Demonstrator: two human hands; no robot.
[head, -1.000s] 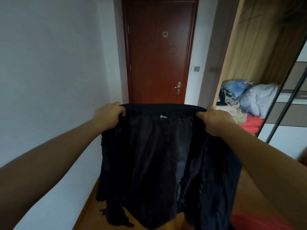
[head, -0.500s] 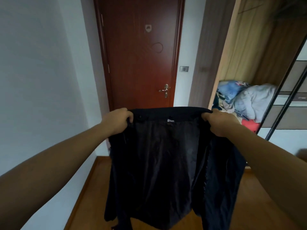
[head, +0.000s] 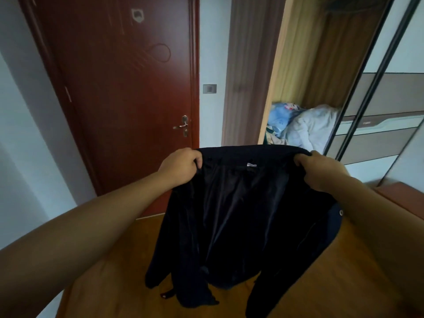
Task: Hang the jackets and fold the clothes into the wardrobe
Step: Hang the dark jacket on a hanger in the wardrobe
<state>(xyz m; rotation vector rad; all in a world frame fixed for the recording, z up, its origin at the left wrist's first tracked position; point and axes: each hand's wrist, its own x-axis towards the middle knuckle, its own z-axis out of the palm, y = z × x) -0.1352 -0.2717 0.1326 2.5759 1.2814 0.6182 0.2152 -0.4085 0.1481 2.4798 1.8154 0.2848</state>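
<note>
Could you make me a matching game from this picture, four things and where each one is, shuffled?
Things: 1 black jacket; 2 red-brown door; 3 wall switch; 4 pale bedding.
Places: A inside the open wardrobe; B between door and wardrobe; C gripped by left hand and right hand; D far left, closed.
Pairs: 1-C; 2-D; 3-B; 4-A.

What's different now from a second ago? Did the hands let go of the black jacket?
No. The view swung right: the red door sits further left and more of the open wardrobe shows. The left hand and right hand still grip the black jacket by its collar, spread open.
</note>
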